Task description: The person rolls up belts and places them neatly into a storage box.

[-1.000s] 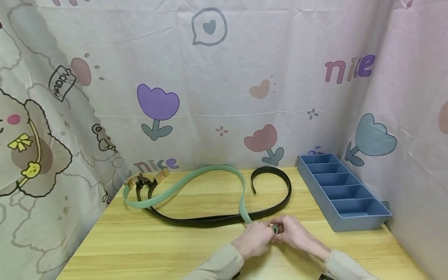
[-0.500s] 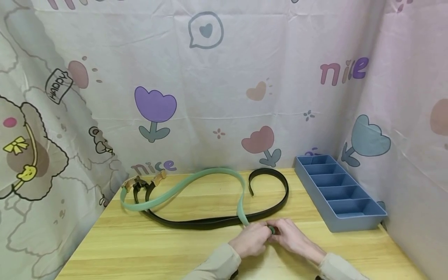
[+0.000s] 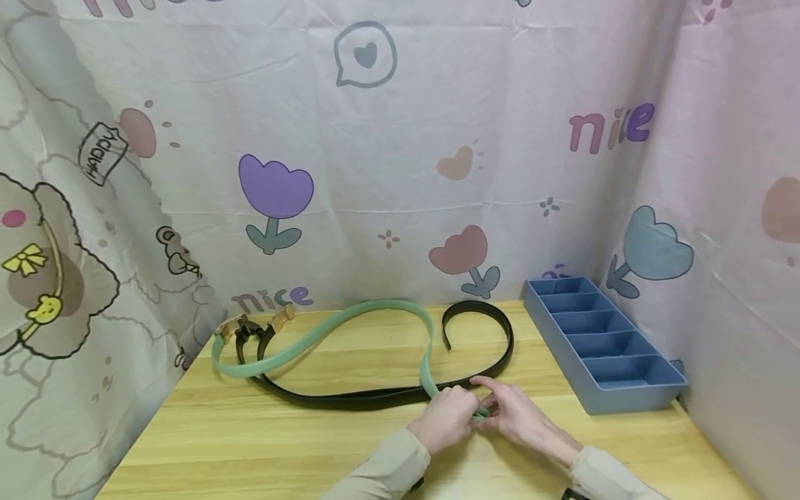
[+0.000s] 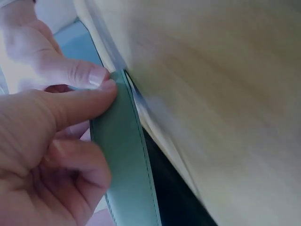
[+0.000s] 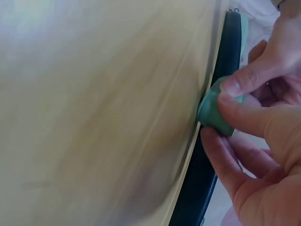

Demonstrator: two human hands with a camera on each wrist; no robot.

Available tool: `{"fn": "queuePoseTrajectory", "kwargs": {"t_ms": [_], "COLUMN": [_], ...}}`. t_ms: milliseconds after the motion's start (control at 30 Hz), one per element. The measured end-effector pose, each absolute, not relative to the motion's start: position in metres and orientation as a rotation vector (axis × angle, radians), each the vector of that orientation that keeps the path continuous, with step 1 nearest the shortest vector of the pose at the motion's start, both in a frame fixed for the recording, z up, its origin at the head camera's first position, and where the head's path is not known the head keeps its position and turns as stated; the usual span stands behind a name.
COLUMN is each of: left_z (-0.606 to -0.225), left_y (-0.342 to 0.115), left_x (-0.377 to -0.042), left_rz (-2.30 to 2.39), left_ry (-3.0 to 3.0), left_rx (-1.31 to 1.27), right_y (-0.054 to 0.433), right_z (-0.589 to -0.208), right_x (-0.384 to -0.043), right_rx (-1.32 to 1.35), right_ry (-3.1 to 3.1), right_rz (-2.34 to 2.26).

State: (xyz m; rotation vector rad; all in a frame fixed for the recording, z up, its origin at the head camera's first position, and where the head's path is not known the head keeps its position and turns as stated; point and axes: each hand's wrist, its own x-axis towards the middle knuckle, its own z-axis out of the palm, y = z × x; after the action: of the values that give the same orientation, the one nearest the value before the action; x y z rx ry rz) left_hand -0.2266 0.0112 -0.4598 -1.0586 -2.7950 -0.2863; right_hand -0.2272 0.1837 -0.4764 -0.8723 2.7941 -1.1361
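Observation:
A green belt (image 3: 387,304) curves across the table, crossing over a black belt (image 3: 369,401) that also lies there. Near the table's front, my left hand (image 3: 446,417) pinches the green belt's strap between thumb and fingers. Facing it, my right hand (image 3: 515,420) holds the small rolled end of that belt, its index finger raised away. In the right wrist view, both thumbs press on the green roll (image 5: 215,110). The left wrist view shows the strap (image 4: 123,155) running flat from the fingertips, with stitched edges. Fingers partly cover the roll.
Gold-coloured buckles (image 3: 282,318) lie at the table's back left. The black belt's free end curls round at the back right. A blue compartment box (image 3: 603,399) stands on the right side. A printed curtain (image 3: 375,139) hangs behind and around the wooden table (image 3: 250,444).
The right index finger has lifted off the green roll and points outward. Both hands stay close together at nearly the same place. The head view has shifted slightly.

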Motion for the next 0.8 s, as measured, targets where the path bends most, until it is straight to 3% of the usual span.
{"fn": "queuePoseTrajectory", "kwargs": {"t_ms": [267, 533, 800], "left_z": [-0.464, -0.464, -0.453], "left_y": [0.013, 0.006, -0.005], "left_x": [-0.221, -0.223, -0.232], "left_rz": [-0.274, -0.379, -0.012], "left_ry": [-2.784, -2.772, -2.683], "left_rx": [-0.955, -1.032, -1.267], "right_y": [0.183, 0.183, 0.193], "right_z": [-0.476, -0.476, -0.478], "right_x": [-0.222, -0.223, -0.241], "right_rx": [-0.857, -1.215, -1.563], "right_ry": [2.932, 2.950, 2.816], "right_rz": [-1.042, -0.855, -0.806]}}
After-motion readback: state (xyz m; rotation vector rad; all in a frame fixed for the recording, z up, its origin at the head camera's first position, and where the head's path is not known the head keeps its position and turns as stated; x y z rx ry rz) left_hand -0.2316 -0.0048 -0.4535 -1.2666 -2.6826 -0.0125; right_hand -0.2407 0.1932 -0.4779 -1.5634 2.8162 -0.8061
